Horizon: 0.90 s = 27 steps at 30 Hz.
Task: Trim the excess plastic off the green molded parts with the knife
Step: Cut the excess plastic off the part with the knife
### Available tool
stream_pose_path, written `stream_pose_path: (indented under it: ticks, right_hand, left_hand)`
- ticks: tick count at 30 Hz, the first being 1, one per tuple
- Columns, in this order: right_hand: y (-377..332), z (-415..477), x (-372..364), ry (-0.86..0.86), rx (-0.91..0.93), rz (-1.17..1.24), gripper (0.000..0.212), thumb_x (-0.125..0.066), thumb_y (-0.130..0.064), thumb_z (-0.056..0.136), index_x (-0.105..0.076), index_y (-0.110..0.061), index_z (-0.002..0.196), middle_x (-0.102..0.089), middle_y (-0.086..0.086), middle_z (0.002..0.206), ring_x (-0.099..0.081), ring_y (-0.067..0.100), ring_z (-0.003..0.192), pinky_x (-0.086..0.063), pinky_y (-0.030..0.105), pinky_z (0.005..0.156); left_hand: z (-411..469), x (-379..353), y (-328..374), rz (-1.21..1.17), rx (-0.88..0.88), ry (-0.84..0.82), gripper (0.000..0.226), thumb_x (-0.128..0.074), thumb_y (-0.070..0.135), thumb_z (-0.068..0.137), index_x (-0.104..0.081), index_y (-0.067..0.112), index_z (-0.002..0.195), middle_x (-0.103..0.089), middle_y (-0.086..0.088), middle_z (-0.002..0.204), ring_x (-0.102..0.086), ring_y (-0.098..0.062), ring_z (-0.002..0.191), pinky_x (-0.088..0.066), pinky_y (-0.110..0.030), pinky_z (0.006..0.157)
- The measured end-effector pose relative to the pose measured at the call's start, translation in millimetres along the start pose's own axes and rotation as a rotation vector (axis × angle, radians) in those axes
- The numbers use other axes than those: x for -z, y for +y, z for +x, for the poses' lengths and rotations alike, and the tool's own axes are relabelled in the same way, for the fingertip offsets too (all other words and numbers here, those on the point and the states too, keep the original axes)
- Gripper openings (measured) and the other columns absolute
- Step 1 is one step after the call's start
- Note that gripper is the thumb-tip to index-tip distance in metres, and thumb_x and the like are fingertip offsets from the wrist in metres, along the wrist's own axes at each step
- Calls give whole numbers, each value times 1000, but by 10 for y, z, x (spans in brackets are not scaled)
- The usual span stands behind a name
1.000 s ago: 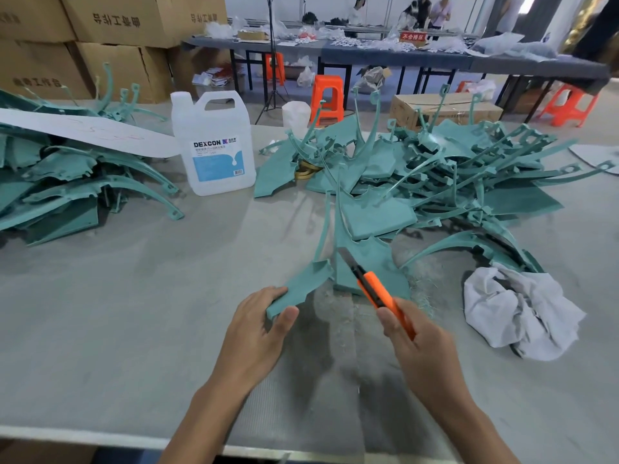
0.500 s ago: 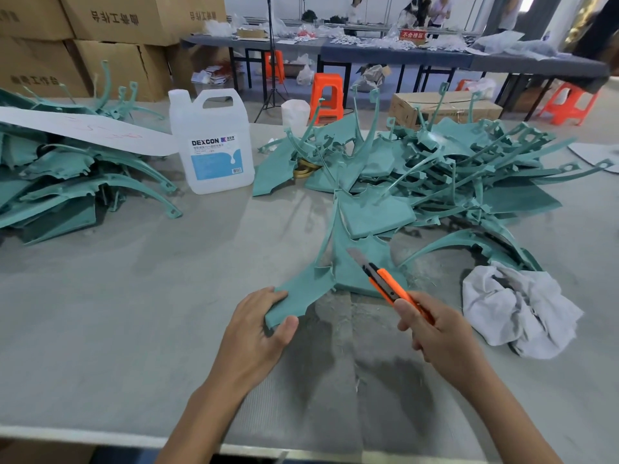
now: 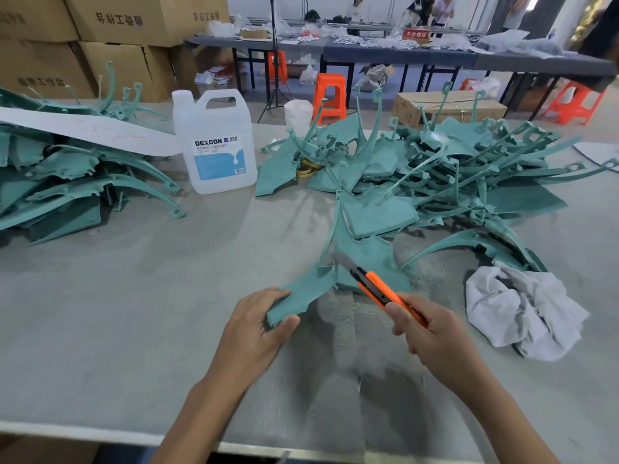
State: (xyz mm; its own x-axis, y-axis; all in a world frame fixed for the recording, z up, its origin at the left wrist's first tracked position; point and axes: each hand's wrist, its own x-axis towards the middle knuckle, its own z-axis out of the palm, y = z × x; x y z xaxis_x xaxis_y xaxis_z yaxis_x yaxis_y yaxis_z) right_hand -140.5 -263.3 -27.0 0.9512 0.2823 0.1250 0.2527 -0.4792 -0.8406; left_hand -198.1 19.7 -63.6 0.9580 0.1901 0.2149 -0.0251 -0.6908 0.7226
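Parts of teal-green moulded plastic lie in two heaps on the grey bench (image 3: 117,296): the right heap (image 3: 452,169), a tangle of flat panels and thin curved arms, is straight ahead of me and to the right, and the left heap (image 3: 67,182) sits at the far left with a long white sheet (image 3: 83,130) resting across its top. My left hand (image 3: 254,333) grips the near end of one curved green moulded part (image 3: 301,293). The thumb is pressed on its lower edge and the fingers are curled over its far edge. The rest of this part reaches away from me, and a thin strip on it rises toward the right heap. My right hand (image 3: 432,333) is closed round the orange utility knife (image 3: 378,289), index finger laid along the top of the handle. The grey blade is extended and points up and left to the notched tab of the held part. I cannot tell whether the tip touches the plastic or sits just beside it. Behind the knife a flat green panel (image 3: 368,259) lies on the bench at the near edge of the right heap. Pale shavings (image 3: 422,272) are scattered on the bench just right of that panel. A crumpled white rag (image 3: 522,309) lies to the right of my knife hand, touching the nearest curved arm of the heap. Between the two heaps stands a white plastic jug (image 3: 217,145) with a blue label reading DEXCON. Beyond the bench are stacked brown cardboard boxes (image 3: 117,18) and an orange plastic stool (image 3: 330,95).
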Motion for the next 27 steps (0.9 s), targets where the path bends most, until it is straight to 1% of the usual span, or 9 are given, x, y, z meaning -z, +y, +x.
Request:
stream_pose_path:
  ticks: [4, 7, 9, 12, 14, 17, 19, 21, 27]
  right_hand:
    - [-29, -194, -41, 63, -44, 148, 17, -57, -54, 87, -69, -43, 89, -63, -3, 64, -51, 9, 46, -42, 22, 44]
    - [-81, -343, -106, 69, -57, 199, 25, -57, -58, 84, -70, -43, 101, -66, 1, 72, -54, 11, 50, -43, 24, 45]
    - [-141, -409, -149, 92, -60, 239, 31, -57, -60, 83, -69, -42, 106, -67, 2, 76, -57, 14, 51, -45, 28, 44]
    - [-278, -473, -237, 74, -8, 276, 31, -56, -64, 90, -67, -42, 109, -70, 2, 81, -61, 17, 51, -47, 29, 43]
    - [-361, -498, -289, 36, 36, 270, 34, -54, -64, 86, -65, -43, 110, -70, 2, 81, -59, 15, 49, -47, 26, 44]
    - [-433, -512, -341, 0, 65, 198, 37, -51, -68, 87, -62, -43, 111, -70, -2, 75, -57, 7, 50, -45, 18, 49]
    - [-459, -506, -354, -4, 78, 128, 35, -48, -70, 87, -61, -46, 108, -67, -8, 71, -57, 4, 52, -43, 14, 51]
    - [-479, -478, -355, 0, 87, 99, 31, -46, -71, 87, -60, -48, 102, -64, -9, 68, -55, 2, 52, -41, 15, 50]
    - [-519, -421, -400, -7, 143, 112, 41, -44, -78, 88, -61, -44, 102, -58, -4, 66, -51, 8, 54, -44, 29, 54]
  left_hand:
    - [110, 53, -10, 145, -19, 46, 52, -34, 71, 96, -58, 40, 131, -61, 18, 108, -54, -8, 99, -43, -27, 85]
    - [129, 41, 67, 129, -39, 115, 46, -36, 55, 102, -59, 33, 135, -56, 16, 106, -51, -12, 100, -43, -32, 87]
    - [131, 29, 175, 42, -43, 147, 49, -36, 54, 100, -58, 30, 136, -56, 18, 121, -50, -9, 114, -40, -29, 96]
    - [134, 39, 353, -38, -61, 112, 38, -41, 41, 104, -44, 53, 140, -50, 18, 147, -43, -3, 134, -37, -29, 112]
    - [128, 49, 430, -38, -60, 83, 51, -47, 26, 105, -35, 64, 138, -47, 16, 152, -41, -3, 139, -36, -28, 115]
    - [119, 34, 443, 4, -5, 60, 51, -47, 22, 105, -40, 56, 142, -69, 10, 121, -59, -7, 110, -45, -13, 88]
    - [92, 36, 432, 21, -24, 48, 51, -47, 19, 104, -38, 56, 139, -65, 29, 85, -58, 0, 81, -41, -9, 67]
    - [69, 41, 429, 16, -18, 19, 45, -45, 23, 105, -40, 58, 134, -55, 28, 65, -52, -3, 64, -40, -14, 59]
    - [21, 103, 480, -130, -19, 11, 23, -31, 59, 95, -49, 71, 105, -51, -3, 66, -47, -15, 57, -40, -27, 56]
